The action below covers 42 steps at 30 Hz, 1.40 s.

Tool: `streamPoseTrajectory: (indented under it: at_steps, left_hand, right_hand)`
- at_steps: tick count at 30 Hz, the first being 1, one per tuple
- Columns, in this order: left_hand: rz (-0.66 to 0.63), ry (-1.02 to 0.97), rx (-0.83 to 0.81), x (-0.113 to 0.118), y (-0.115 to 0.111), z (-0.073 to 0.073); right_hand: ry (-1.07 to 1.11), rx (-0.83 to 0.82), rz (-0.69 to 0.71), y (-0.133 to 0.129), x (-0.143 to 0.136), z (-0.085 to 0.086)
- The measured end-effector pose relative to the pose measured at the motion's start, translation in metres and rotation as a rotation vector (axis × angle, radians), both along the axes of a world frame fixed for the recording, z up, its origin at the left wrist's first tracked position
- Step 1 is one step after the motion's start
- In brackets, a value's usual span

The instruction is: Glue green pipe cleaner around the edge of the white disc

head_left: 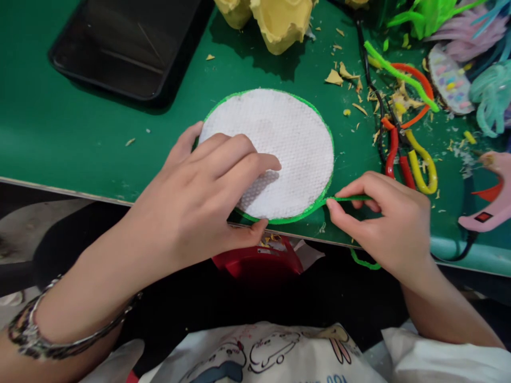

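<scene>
A white, dimpled round board (293,141) lies flat on the green table at its near edge. Bright green pipe cleaner (353,198) runs round the rim of the board. My left hand (203,186) spans the board's left part, thumb at the near rim and another finger at the left rim, gripping it; the index finger is bent above the surface. Just right of the board, my right hand (385,218) pinches the pipe cleaner's free length between thumb and forefinger. Its tail hangs below the table edge.
A black phone-like slab (123,48) lies upper left, beside yellow egg-carton cups (281,21). To the right are red- and yellow-handled pliers (403,149), a pink glue gun (493,197), coloured yarn (495,93) and scraps. A red container (263,260) stands below the edge.
</scene>
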<state>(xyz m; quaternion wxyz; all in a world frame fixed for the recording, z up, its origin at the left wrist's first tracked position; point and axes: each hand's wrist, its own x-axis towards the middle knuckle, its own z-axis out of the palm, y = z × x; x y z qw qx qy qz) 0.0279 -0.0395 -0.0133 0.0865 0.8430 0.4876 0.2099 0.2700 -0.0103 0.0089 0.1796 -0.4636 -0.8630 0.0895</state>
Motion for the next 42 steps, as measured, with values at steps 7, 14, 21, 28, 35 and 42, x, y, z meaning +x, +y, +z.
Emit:
streamPoseTrajectory:
  at_steps: [7,14,21,28,35,42]
  left_hand:
    - [-0.016,0.009,0.003,0.0,0.001,0.003]
    - [-0.028,-0.002,0.009,0.001,0.001,0.003]
    - [-0.027,0.008,0.002,0.0,0.002,0.004]
    - [-0.02,0.023,0.051,0.0,0.003,-0.001]
    - [-0.027,0.027,0.07,0.0,0.004,-0.003]
    - [0.004,0.026,0.023,-0.001,0.002,-0.002]
  right_hand:
    - [0.018,-0.057,-0.019,0.005,0.002,-0.001]
    - [0.056,-0.09,-0.051,0.009,0.006,-0.003]
    - [0.041,-0.104,-0.025,0.011,0.01,0.0]
    - [0.043,-0.002,0.002,0.017,0.016,-0.002]
    - [0.007,0.016,0.075,0.02,0.022,0.001]
    - [-0.006,0.076,0.011,0.023,0.025,-0.003]
